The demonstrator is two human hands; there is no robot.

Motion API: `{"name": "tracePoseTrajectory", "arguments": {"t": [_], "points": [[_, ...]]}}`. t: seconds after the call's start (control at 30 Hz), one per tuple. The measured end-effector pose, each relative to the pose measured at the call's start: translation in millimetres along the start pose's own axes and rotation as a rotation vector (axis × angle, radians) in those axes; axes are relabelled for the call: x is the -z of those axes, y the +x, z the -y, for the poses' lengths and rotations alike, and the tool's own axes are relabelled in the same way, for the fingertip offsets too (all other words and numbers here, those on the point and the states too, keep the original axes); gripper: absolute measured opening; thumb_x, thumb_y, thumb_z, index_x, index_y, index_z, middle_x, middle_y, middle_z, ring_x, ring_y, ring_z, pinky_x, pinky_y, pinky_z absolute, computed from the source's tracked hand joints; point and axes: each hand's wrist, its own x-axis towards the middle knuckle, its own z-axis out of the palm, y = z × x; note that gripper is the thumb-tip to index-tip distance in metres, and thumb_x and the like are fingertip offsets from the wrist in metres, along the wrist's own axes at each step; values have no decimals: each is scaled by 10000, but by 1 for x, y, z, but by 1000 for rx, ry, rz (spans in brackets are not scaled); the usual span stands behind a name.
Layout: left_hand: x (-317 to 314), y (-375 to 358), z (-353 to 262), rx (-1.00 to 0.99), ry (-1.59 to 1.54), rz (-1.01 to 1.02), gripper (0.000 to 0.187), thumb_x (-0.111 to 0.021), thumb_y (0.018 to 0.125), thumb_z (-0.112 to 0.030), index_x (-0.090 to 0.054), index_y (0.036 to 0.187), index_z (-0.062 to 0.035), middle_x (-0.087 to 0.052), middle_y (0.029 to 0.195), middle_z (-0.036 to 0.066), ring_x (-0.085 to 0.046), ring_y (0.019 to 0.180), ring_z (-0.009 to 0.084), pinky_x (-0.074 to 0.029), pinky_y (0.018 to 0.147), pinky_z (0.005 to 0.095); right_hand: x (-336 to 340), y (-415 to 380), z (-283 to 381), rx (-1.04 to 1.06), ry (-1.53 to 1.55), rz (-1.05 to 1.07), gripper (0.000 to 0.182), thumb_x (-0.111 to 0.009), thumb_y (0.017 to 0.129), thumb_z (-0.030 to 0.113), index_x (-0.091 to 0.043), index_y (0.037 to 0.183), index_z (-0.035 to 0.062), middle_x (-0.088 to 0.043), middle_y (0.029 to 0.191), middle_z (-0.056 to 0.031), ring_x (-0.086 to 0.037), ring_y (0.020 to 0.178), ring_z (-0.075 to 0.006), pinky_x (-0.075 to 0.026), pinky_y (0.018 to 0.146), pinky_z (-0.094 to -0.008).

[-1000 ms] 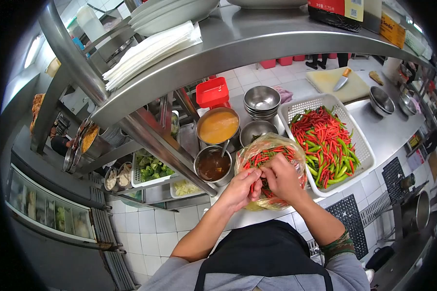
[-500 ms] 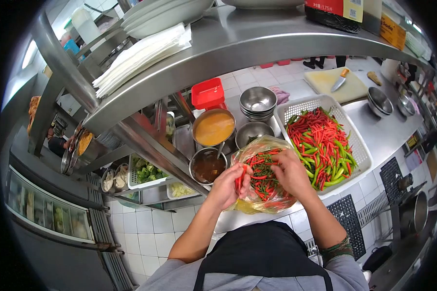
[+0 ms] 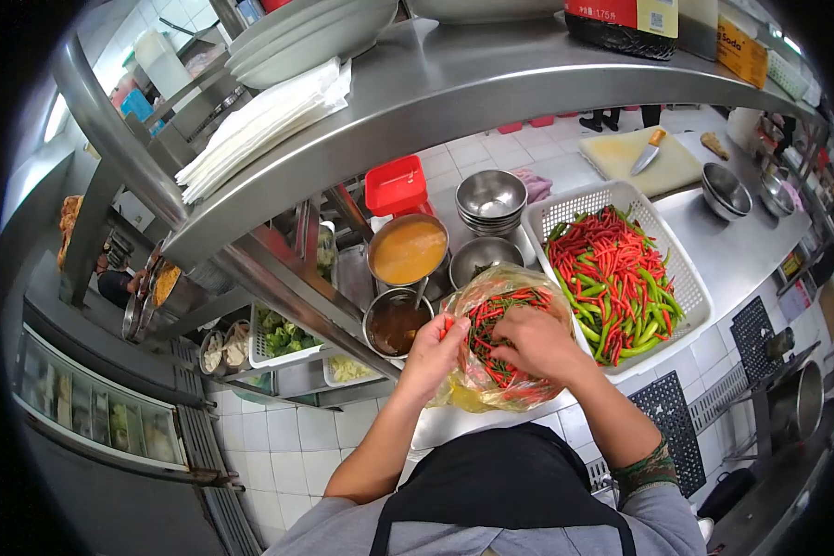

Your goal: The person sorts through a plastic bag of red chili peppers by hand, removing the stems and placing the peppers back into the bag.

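A clear plastic bag of small red chilies with green stems lies open at the front edge of the steel counter. My right hand reaches into its mouth, fingers curled down among the chilies; what the fingertips pinch is hidden. At the bag's left rim my left hand is closed, with red chili showing between thumb and fingers. Right of the bag, a white perforated basket holds a heap of red and green chilies.
Left of the bag stand a pot of orange liquid, a pot of dark sauce and a steel bowl. Stacked bowls sit behind. A knife rests on a cutting board. A steel shelf crosses overhead.
My right hand has moved left and deeper into the bag's mouth. My left hand has turned slightly, with less red chili showing. The bag's rim stands higher around the right hand.
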Motion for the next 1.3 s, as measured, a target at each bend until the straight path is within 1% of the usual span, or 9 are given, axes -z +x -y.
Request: {"name": "tracePoseTrajectory", "arguments": {"t": [0.13,0.33,0.63,0.73,0.87,0.97,1.0,1.13,1.3], "points": [[-1,2,12,-40,169,44,170,-584,1016,-245,-566,949,-90,-451,703,-83,-353,565,6,-293,496,196,-20,-2,7,-69,-98,57,168,-655,850,159,-678,979,55,-639,991,-149,-619,993,-329,-469,881,-456],[4,7,23,-217,495,19,223,-624,982,-235,-637,1031,-18,-595,761,-3,-517,679,66,-444,611,259,-7,-1,11,-78,70,-64,133,-657,841,119,-658,940,31,-644,924,-146,-627,931,-349,-472,836,-465],[-3,1,23,-395,686,5,203,-608,968,-207,-641,1024,-14,-626,752,53,-567,653,127,-474,629,305,-2,-12,11,-19,49,21,133,-682,833,135,-646,913,36,-638,896,-149,-627,897,-362,-478,816,-469],[-1,-4,14,-258,721,50,212,-618,949,-216,-630,1011,-14,-655,839,160,-641,718,268,-497,680,369,-6,-14,15,0,4,53,149,-685,843,161,-647,912,34,-639,897,-152,-634,893,-348,-482,805,-466],[-1,-7,15,-445,768,85,199,-583,980,-209,-628,997,-16,-589,724,53,-549,655,126,-452,620,298,13,-2,24,-79,169,4,163,-698,855,175,-657,905,24,-665,864,-148,-658,843,-331,-502,757,-435],[3,-7,8,-361,738,200,216,-541,1003,-208,-625,984,-10,-552,713,27,-540,654,130,-443,611,301,25,1,27,-69,323,-41,201,-708,863,213,-652,898,22,-676,780,-153,-659,717,-325,-511,688,-437],[3,-7,6,-324,624,246,247,-511,1030,-226,-614,971,-10,-486,676,-15,-474,610,97,-401,570,272,28,2,29,-126,433,-50,175,-707,896,173,-637,857,18,-695,735,-121,-651,607,-227,-504,590,-359],[0,-17,-6,62,88,493,258,-490,1051,-280,-571,1005,-39,-431,708,-44,-371,577,50,-315,502,220,16,4,18,-296,1247,-4,147,-674,945,114,-618,842,27,-676,724,-25,-616,635,-57,-476,554,-204],[-5,-17,6,370,-443,646,283,-442,1065,-336,-519,996,-72,-397,748,-41,-341,558,47,-272,451,203,2,-3,16,-189,1235,-121,140,-672,933,95,-593,837,30,-676,733,-45,-625,628,-111,-504,584,-248]]}}
